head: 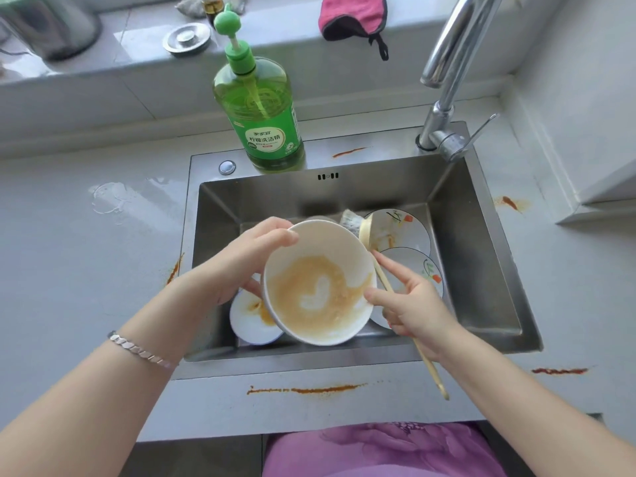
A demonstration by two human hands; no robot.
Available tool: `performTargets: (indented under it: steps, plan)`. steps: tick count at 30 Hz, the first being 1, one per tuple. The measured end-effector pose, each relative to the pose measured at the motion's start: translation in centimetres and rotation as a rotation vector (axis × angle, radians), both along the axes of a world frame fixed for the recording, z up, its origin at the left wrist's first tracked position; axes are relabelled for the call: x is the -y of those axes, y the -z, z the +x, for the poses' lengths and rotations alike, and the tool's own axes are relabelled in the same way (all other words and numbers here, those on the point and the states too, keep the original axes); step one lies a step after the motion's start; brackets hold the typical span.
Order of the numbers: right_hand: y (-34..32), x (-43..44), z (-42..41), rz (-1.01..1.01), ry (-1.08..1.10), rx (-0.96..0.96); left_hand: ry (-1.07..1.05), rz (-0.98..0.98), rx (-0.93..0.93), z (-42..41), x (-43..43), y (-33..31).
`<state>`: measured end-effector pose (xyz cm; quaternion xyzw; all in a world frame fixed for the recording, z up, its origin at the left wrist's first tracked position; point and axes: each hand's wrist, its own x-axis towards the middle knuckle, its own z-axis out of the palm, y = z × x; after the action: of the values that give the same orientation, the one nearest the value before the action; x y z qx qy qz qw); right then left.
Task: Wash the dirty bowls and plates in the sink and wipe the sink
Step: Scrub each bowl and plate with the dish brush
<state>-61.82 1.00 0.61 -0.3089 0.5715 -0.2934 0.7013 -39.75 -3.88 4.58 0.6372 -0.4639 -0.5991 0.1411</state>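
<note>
Observed grey countertop (pixel 86 270) smeared with orange sauce streaks (pixel 309 389), water puddle (pixel 106 197) at left. Noted green detergent bottle (pixel 265 115) upright on steel sink (pixel 481 270) rim. Found soiled plates (pixel 402 225) in basin.

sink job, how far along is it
Nothing looks done yet. In hand: the left hand holds a white bowl coated in orange residue, the right hand grips a wooden-handled tool. Left: the stained dish and two floral plates in the sink, plus orange smears on its front rim.

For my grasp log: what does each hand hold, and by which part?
The left hand grips the dirty white bowl by its left rim. The right hand holds a wooden utensil by the middle of its handle.
</note>
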Motion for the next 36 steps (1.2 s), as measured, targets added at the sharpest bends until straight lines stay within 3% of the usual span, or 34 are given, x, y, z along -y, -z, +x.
performTargets:
  steps: [3,7,11,16,19,22,24,27,29,32,34,36]
  plan:
    - [0.1,0.0,0.7,0.023,0.119,-0.072,-0.095,-0.081,-0.020,-0.6,-0.6,0.2]
    - [0.4,0.0,1.5,0.113,0.275,-0.070,-0.374,-0.264,-0.262,-2.2,-4.0,2.0]
    - [-0.1,0.0,2.8,0.119,0.360,-0.050,-0.564,-0.387,-0.350,-5.8,-8.1,4.4]
    - [-0.7,-0.8,3.6,0.116,0.340,0.058,-0.811,-0.472,-0.337,-7.0,-7.9,4.2]
    - [-0.9,-0.4,1.9,-0.057,0.289,-0.104,-0.818,-0.487,-0.290,-5.5,-6.6,3.0]
    - [-2.2,0.9,-1.0,-0.325,0.093,-0.359,-0.687,-0.471,-0.143,-3.6,-5.7,2.1]
    - [-3.1,1.5,-2.0,-0.414,-0.260,-0.480,-0.577,-0.447,-0.064,-2.8,-5.5,1.8]
    - [-3.3,1.6,-1.4,-0.372,-0.731,-0.665,-0.428,-0.425,0.042,-2.4,-5.2,1.7]
    - [-3.1,1.4,-0.4,-0.231,-0.815,-0.540,-0.345,-0.404,0.108,-2.8,-5.3,1.6]
    - [-3.2,1.7,-0.2,0.072,-0.769,-0.219,-0.323,-0.353,0.115,-3.5,-5.3,1.5]
    - [-3.2,1.9,-1.0,0.142,-0.800,-0.189,-0.325,-0.312,0.101,-3.1,-5.1,1.4]
    - [-3.0,1.9,-1.8,0.098,-0.849,-0.292,-0.277,-0.272,0.102,-2.5,-5.0,1.3]
